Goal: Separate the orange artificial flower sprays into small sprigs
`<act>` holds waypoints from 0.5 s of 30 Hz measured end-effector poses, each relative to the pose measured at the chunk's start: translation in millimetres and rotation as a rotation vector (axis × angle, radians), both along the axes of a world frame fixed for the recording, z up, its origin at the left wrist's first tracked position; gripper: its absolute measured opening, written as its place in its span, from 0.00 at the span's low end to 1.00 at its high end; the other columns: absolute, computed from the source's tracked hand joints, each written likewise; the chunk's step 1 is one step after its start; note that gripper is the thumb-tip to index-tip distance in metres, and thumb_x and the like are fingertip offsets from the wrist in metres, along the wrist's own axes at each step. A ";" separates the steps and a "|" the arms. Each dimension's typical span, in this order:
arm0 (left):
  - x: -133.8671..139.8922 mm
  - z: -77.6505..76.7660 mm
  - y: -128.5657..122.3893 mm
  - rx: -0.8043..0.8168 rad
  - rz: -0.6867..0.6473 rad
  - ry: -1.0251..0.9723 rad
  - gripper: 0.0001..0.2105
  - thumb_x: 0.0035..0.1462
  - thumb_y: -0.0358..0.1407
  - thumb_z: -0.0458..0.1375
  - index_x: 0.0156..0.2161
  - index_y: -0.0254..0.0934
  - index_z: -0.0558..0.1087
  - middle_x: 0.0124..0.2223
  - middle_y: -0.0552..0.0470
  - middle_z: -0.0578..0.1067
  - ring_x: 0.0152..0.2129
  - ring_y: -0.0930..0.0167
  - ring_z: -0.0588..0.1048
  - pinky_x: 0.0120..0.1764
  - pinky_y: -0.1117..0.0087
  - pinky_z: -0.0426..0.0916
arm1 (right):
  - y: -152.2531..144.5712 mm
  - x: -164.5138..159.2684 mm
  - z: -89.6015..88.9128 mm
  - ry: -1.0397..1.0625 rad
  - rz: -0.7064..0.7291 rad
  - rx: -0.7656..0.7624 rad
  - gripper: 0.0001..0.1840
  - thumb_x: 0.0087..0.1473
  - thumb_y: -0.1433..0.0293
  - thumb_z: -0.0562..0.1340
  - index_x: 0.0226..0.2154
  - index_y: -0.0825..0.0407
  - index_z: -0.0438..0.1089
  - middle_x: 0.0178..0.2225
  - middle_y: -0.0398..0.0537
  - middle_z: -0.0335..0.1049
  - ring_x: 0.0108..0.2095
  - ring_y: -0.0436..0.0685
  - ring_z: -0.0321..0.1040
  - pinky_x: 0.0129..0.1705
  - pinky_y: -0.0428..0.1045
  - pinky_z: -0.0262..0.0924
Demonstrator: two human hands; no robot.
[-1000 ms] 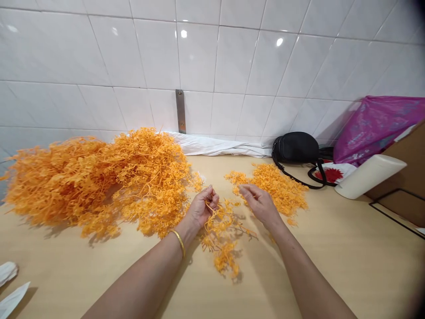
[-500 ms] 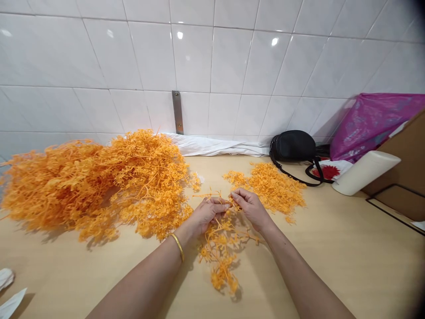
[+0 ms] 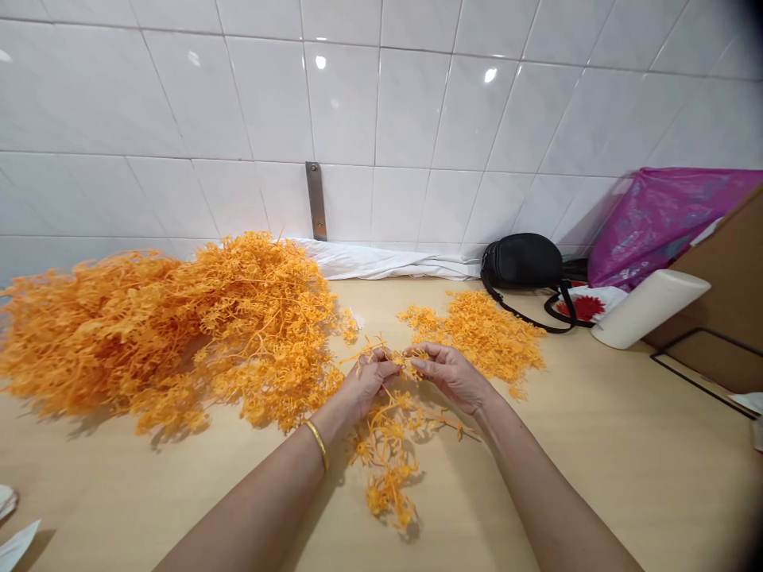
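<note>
Between my hands is a branching spray of orange artificial flowers (image 3: 390, 433), its lower sprigs hanging toward me over the table. My left hand (image 3: 368, 383), with a gold bangle (image 3: 316, 445) at the wrist, pinches the spray's upper stems. On the right, the fingertips of my right hand (image 3: 450, 372) close on small blossoms at the same upper end; the exact grip is partly hidden. A big heap of orange sprays (image 3: 172, 330) lies to the left. Beyond my right hand spreads a smaller pile of loose orange blossoms (image 3: 486, 330).
Against the white tiled wall lie a white cloth (image 3: 393, 260) and a black bag (image 3: 523, 260) with its strap. A cream cylinder (image 3: 649, 308) leans at the right, beside a cardboard box (image 3: 724, 294), a purple plastic bag (image 3: 661, 226) and a black wire frame (image 3: 703, 383). Paper scraps (image 3: 17, 546) sit front left.
My right hand has turned slightly, its fingers stretching further left over the blossoms. The spray's lower sprigs have swung a little left. The whole view has shifted slightly.
</note>
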State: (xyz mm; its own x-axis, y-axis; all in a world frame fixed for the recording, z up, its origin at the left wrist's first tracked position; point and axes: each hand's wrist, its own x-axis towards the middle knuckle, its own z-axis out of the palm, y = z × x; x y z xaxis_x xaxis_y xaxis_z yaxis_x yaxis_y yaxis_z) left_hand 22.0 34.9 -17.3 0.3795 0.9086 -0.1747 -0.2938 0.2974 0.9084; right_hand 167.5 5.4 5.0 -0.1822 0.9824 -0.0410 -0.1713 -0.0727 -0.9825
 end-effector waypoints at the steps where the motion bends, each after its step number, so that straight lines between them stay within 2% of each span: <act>1: 0.3 -0.9 0.2 0.014 0.014 -0.002 0.08 0.36 0.30 0.60 0.22 0.34 0.62 0.14 0.61 0.59 0.10 0.83 0.54 0.15 0.78 0.44 | 0.4 -0.4 -0.6 -0.001 0.006 0.009 0.15 0.36 0.65 0.66 0.30 0.53 0.70 0.28 0.43 0.67 0.26 0.47 0.60 0.31 0.45 0.54; 4: 0.6 -1.8 0.0 0.056 0.011 -0.009 0.07 0.37 0.30 0.59 0.22 0.34 0.63 0.14 0.61 0.58 0.10 0.82 0.54 0.15 0.78 0.45 | 2.6 -1.9 -3.6 -0.019 -0.053 0.033 0.11 0.37 0.64 0.65 0.25 0.54 0.70 0.25 0.42 0.66 0.25 0.47 0.59 0.29 0.44 0.53; 9: -0.8 1.6 -2.5 0.039 -0.084 0.090 0.08 0.39 0.35 0.59 0.23 0.33 0.65 0.18 0.56 0.66 0.10 0.83 0.53 0.14 0.78 0.42 | 5.1 -2.7 -7.1 -0.069 -0.112 0.064 0.13 0.40 0.61 0.63 0.20 0.55 0.67 0.19 0.40 0.60 0.21 0.45 0.55 0.24 0.43 0.51; 12: -0.8 4.4 -3.3 0.031 -0.087 0.135 0.10 0.39 0.38 0.59 0.21 0.32 0.66 0.16 0.58 0.61 0.11 0.83 0.54 0.15 0.78 0.41 | 6.9 -4.6 -10.3 -0.091 -0.174 0.100 0.14 0.41 0.60 0.62 0.20 0.55 0.66 0.16 0.38 0.56 0.18 0.44 0.49 0.20 0.42 0.46; 15: 1.1 8.5 -3.2 0.003 -0.097 0.149 0.11 0.39 0.40 0.59 0.22 0.32 0.67 0.15 0.59 0.58 0.12 0.83 0.52 0.15 0.78 0.40 | 10.4 -11.3 -17.1 -0.137 -0.309 0.153 0.14 0.42 0.61 0.60 0.19 0.54 0.63 0.13 0.35 0.50 0.16 0.44 0.45 0.18 0.42 0.42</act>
State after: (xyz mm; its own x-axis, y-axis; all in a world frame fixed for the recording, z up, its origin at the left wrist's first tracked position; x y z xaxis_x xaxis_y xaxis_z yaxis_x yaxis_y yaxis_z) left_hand 23.1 31.7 -8.7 0.4354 0.8696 -0.2329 -0.1256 0.3148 0.9408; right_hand 156.2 15.8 -12.1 0.1210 0.9868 0.1077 -0.0282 0.1119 -0.9933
